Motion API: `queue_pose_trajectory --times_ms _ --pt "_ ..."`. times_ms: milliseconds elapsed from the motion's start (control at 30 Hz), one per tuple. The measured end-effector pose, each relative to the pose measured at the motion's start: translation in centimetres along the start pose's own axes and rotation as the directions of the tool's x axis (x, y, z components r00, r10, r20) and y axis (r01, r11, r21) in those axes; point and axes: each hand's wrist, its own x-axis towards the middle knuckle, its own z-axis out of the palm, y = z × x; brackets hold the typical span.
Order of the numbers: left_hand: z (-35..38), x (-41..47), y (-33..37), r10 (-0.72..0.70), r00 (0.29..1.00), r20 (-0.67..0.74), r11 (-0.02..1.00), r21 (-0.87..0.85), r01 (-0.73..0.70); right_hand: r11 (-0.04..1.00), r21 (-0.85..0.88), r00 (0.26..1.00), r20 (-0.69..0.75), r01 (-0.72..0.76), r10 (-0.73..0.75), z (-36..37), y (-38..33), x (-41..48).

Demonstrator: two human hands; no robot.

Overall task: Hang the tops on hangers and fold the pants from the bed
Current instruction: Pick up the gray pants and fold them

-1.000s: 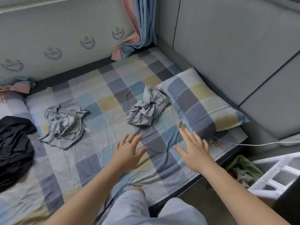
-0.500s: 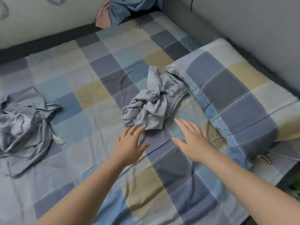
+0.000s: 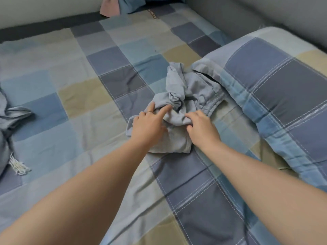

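Note:
A crumpled grey garment with an elastic waistband, the grey pants (image 3: 192, 89), lies on the checked bed sheet (image 3: 88, 96) against the pillow's edge. My left hand (image 3: 148, 126) rests on the near left part of the pants. Its index finger lies straight on the cloth, and a fold covers the tips of the other fingers. My right hand (image 3: 201, 128) has its fingers curled into the cloth and grips a bunch of it just below the waistband.
A checked pillow (image 3: 276, 85) lies to the right, touching the pants. Another grey garment (image 3: 7, 117) with a frayed drawstring (image 3: 17, 167) sits at the left edge. Pink and blue curtain ends (image 3: 115, 7) hang at the far side. A grey padded wall (image 3: 265, 11) borders the right.
Both hands have moved forward from the bare sheet onto the grey pants. The right hand's fingers have curled into the cloth. The view has come closer to the bed.

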Motion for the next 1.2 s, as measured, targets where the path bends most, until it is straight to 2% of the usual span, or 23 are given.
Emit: queue_pose_trajectory --times_ms 133,267,367,467,667,733,833,967,1067,1200 --pt "-0.9 0.3 -0.2 -0.034 0.999 0.033 0.968 -0.247 0.041 0.998 0.036 0.997 -0.067 0.045 -0.042 -1.6 -0.7 -0.2" --pt "-2.1 -2.6 0.5 -0.069 0.987 0.147 0.965 -0.239 0.103 0.992 0.101 0.995 -0.072 0.072 -0.065 -4.5 -1.5 -3.6" --pt "-3.7 -6.2 1.8 -0.082 0.973 0.217 0.942 -0.303 0.146 0.992 -0.012 0.991 -0.035 0.126 -0.126 -7.7 -2.9 -7.2" --pt "-6.9 -10.6 4.6 -0.063 0.980 0.189 0.878 -0.457 0.144 0.975 0.064 0.977 0.005 0.211 -0.211 -11.7 -4.9 -11.4" --pt "-16.4 -20.7 11.5 -0.111 0.990 0.087 0.812 -0.567 0.141 0.941 0.236 0.966 0.025 0.245 -0.258 -22.6 -9.6 -19.8" --pt "-20.1 -24.0 13.9 -0.166 0.985 0.046 0.754 -0.638 0.157 0.931 0.278 0.967 0.029 0.237 -0.255 -26.6 -11.3 -22.6" --pt "-25.3 -28.9 17.5 -0.270 0.962 0.036 0.595 -0.779 0.197 0.916 0.326 0.966 0.023 0.236 -0.257 -32.1 -13.6 -26.5" --pt "-30.5 -35.5 21.0 -0.379 0.925 0.030 0.462 -0.860 0.217 0.884 0.410 0.960 0.061 0.225 -0.272 -39.0 -16.3 -32.0" --pt "-34.3 -40.3 22.8 -0.348 0.935 0.060 0.388 -0.899 0.203 0.856 0.472 0.958 0.077 0.209 -0.276 -43.0 -18.2 -35.6" --pt "-39.0 -45.8 24.1 -0.260 0.965 0.031 0.383 -0.914 0.132 0.794 0.581 0.955 0.089 0.180 -0.282 -46.8 -21.2 -40.0"
